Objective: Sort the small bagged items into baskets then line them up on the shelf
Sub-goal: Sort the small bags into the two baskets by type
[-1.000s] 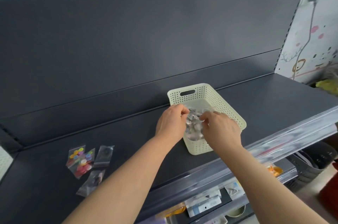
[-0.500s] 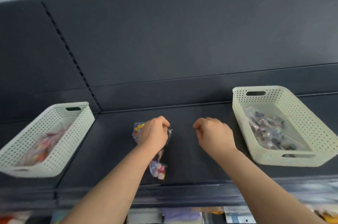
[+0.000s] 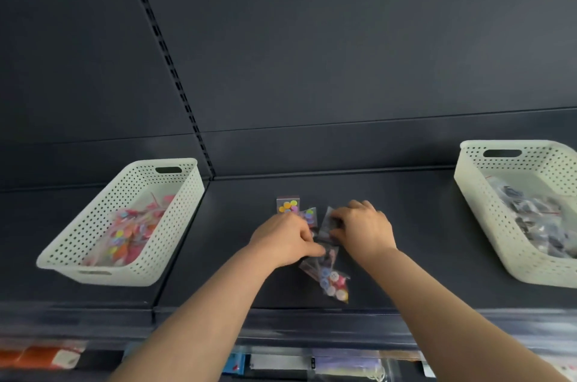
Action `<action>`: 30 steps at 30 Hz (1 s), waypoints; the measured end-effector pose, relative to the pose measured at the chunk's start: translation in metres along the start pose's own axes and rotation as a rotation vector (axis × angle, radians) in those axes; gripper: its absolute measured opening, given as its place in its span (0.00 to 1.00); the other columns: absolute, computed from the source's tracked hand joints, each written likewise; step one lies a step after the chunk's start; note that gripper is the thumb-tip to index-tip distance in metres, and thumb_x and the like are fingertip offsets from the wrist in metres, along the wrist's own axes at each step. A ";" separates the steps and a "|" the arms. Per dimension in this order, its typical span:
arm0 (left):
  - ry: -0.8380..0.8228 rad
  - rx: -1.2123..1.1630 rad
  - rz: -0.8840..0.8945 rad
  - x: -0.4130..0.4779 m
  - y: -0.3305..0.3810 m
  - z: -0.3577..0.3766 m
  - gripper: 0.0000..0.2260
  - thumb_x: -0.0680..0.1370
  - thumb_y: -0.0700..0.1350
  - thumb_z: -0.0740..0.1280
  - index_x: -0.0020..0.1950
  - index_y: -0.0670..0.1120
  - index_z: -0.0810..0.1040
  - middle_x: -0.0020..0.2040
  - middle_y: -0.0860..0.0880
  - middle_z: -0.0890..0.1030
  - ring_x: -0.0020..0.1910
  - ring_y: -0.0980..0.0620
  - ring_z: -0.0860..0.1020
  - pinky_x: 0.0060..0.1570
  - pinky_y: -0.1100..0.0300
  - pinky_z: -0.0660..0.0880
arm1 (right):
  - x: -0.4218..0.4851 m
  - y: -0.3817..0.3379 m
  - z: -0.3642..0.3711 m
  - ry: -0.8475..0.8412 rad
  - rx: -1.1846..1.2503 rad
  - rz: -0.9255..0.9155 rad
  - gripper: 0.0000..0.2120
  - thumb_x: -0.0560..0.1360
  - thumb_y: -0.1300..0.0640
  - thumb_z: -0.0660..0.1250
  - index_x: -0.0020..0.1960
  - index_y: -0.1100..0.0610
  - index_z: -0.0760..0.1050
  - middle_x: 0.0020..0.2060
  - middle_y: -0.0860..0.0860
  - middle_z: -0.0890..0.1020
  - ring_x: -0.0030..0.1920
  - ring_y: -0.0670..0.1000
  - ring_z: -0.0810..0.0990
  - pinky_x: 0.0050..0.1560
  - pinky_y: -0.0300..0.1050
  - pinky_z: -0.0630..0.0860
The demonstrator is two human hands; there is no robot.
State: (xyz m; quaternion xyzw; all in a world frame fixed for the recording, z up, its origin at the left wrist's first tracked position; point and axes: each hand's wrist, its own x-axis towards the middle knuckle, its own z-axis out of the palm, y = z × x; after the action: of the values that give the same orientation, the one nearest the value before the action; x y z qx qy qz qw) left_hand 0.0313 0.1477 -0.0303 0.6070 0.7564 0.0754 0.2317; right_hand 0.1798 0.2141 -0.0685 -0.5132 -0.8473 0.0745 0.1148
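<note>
Left hand [image 3: 284, 241]: pinches a bag in the pile [image 3: 332, 280]
Right hand [image 3: 363, 227]: grips the dark bag [image 3: 327, 220]
Tip: split by colour before lifting

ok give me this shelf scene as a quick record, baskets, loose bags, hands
left basket: white, perforated, holds bags of colourful buttons
right basket: same kind, holds bags of dark items
loose bags: small pile on the shelf, between the two baskets
left hand: fingers curled on the loose bags
right hand: pinches a dark bag at the pile's right side
</note>
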 end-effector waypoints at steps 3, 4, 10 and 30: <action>-0.029 0.073 0.028 0.007 0.002 0.002 0.10 0.71 0.56 0.75 0.46 0.52 0.85 0.45 0.55 0.83 0.46 0.54 0.79 0.41 0.57 0.76 | -0.002 0.005 -0.002 0.020 -0.041 0.072 0.10 0.77 0.51 0.63 0.55 0.44 0.79 0.50 0.46 0.79 0.55 0.52 0.75 0.49 0.45 0.68; -0.032 0.110 0.038 0.008 0.002 0.004 0.09 0.71 0.55 0.75 0.47 0.52 0.85 0.46 0.55 0.83 0.46 0.53 0.79 0.42 0.57 0.77 | -0.003 0.007 -0.003 0.048 -0.041 0.096 0.09 0.77 0.52 0.63 0.54 0.44 0.80 0.49 0.46 0.80 0.54 0.52 0.75 0.48 0.45 0.67; 0.250 0.082 0.074 0.015 0.014 0.006 0.05 0.78 0.49 0.67 0.48 0.54 0.83 0.47 0.55 0.83 0.47 0.51 0.80 0.43 0.55 0.78 | -0.019 0.022 -0.021 0.281 0.029 0.092 0.09 0.78 0.52 0.64 0.53 0.48 0.81 0.47 0.47 0.81 0.50 0.53 0.78 0.42 0.44 0.66; 0.315 -0.297 0.426 0.038 0.230 0.057 0.03 0.77 0.46 0.66 0.46 0.51 0.80 0.43 0.56 0.82 0.45 0.53 0.80 0.45 0.51 0.79 | -0.096 0.211 -0.116 0.344 -0.081 0.558 0.14 0.78 0.56 0.59 0.59 0.44 0.77 0.55 0.45 0.80 0.54 0.51 0.77 0.48 0.47 0.74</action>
State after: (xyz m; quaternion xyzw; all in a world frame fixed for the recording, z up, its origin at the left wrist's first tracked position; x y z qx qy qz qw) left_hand 0.2537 0.2322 0.0000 0.6924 0.6194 0.3252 0.1768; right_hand 0.4335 0.2277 -0.0192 -0.7346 -0.6446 -0.0183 0.2109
